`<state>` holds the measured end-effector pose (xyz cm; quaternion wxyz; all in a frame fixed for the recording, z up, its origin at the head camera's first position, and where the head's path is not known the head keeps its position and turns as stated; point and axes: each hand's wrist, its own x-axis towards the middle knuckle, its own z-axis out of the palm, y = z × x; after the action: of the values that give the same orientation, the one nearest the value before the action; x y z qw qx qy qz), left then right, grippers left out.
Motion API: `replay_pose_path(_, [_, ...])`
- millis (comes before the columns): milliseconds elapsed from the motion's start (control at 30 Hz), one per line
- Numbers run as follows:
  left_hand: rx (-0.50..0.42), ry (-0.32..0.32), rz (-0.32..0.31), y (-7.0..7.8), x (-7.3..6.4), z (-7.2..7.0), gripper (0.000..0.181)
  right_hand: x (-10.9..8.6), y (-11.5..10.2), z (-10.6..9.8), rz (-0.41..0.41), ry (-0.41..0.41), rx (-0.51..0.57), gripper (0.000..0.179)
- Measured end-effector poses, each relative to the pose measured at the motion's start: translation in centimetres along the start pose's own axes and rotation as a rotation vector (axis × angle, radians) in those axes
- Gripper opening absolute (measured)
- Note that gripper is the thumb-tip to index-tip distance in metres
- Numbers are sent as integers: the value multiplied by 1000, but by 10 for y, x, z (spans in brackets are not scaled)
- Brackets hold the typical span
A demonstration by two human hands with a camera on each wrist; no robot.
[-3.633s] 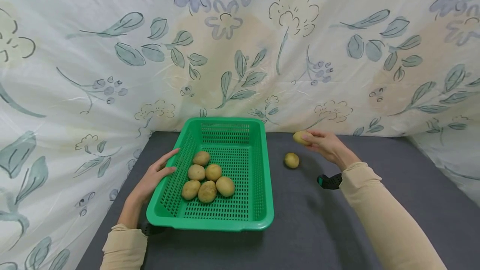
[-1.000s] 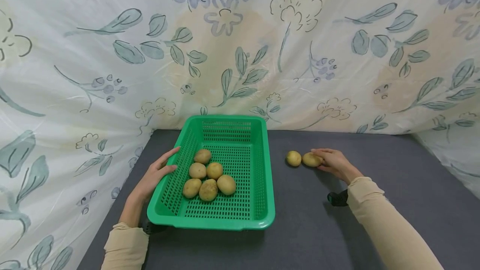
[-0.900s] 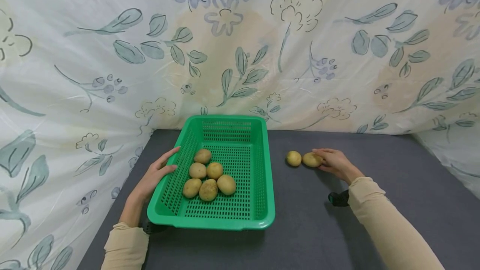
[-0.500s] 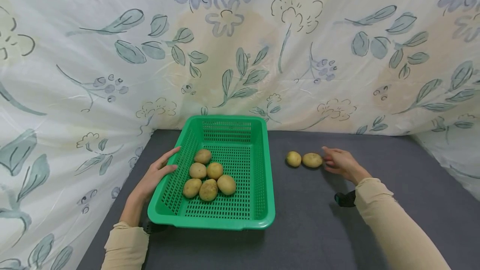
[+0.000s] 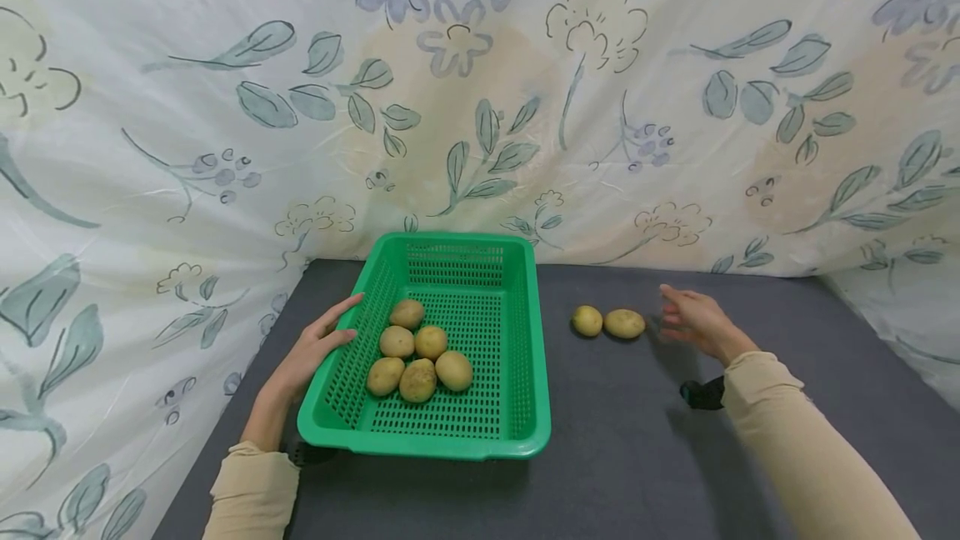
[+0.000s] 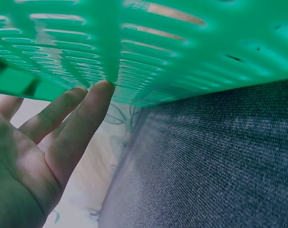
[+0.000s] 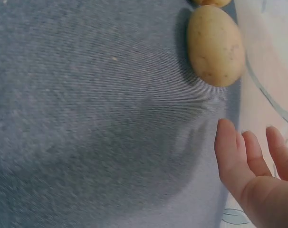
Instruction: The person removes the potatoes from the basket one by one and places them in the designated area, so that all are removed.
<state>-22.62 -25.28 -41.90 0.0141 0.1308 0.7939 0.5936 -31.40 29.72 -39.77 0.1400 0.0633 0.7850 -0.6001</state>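
My left hand (image 5: pixel 306 357) rests against the left side of a green plastic basket (image 5: pixel 537 390). In the left wrist view, the fingers (image 6: pixel 82 123) are extended and their tips touch the slotted wall. Several potatoes lie inside the basket, toward its left, one of them a brown potato (image 5: pixel 417 381) at the front. To the right of the basket, a rounder potato (image 5: pixel 587 321) and an oval potato (image 5: pixel 625 323) lie side by side on the dark cloth. My right hand (image 5: pixel 701 322) is just right of the oval potato, apart from it, fingers loose and holding nothing.
A dark grey cloth (image 5: pixel 615 457) covers the table. Behind and to the left hangs a white floral sheet (image 5: pixel 465 123), close to the table's back edge. A black wrist device (image 5: pixel 702 395) shows under the right wrist.
My right hand has lowered the oval potato from the air to beside the rounder one, let go and drawn back to the right. The left hand stays at the basket.
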Motion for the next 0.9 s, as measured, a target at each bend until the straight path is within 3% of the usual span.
replay_pose_path(433, [5,-3,16,-2,3,1,56,1,-22,-5,-28,-3,-35,72])
replay_pose_path(833, [11,3,7,-1,0,1,57,-2,-47,12,-75,-189,193,74])
replay_pose_path(900, [12,4,10,-1,0,1,57,-3,-52,17,-87,-220,190,76])
